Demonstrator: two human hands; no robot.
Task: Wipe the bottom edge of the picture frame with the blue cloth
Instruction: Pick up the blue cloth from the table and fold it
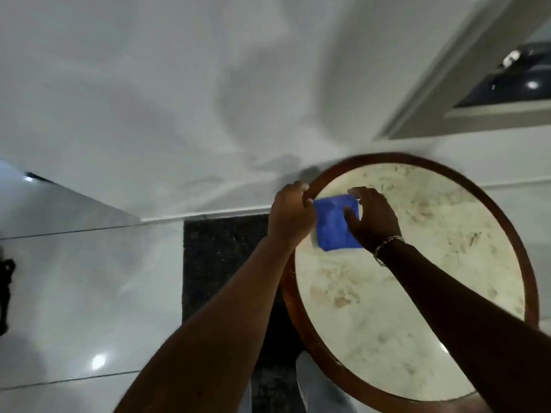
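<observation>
A folded blue cloth (334, 223) is held over the far left part of a round table (417, 248) that has a cream marble top and a brown wooden rim. My left hand (290, 216) grips the cloth's left edge next to the rim. On the cloth's right side, my right hand (372, 219), with a chain bracelet at the wrist, holds it with fingers spread. A grey-white picture frame (432, 93) hangs on the wall at the upper right, well apart from both hands. Only its left and bottom edges show.
A white wall (179, 99) fills the upper view. Glossy pale floor tiles (89, 293) lie at the left, with a dark speckled strip (220, 263) beside the table. A dark object (6, 287) sits at the far left edge. My trouser leg (316, 386) shows below.
</observation>
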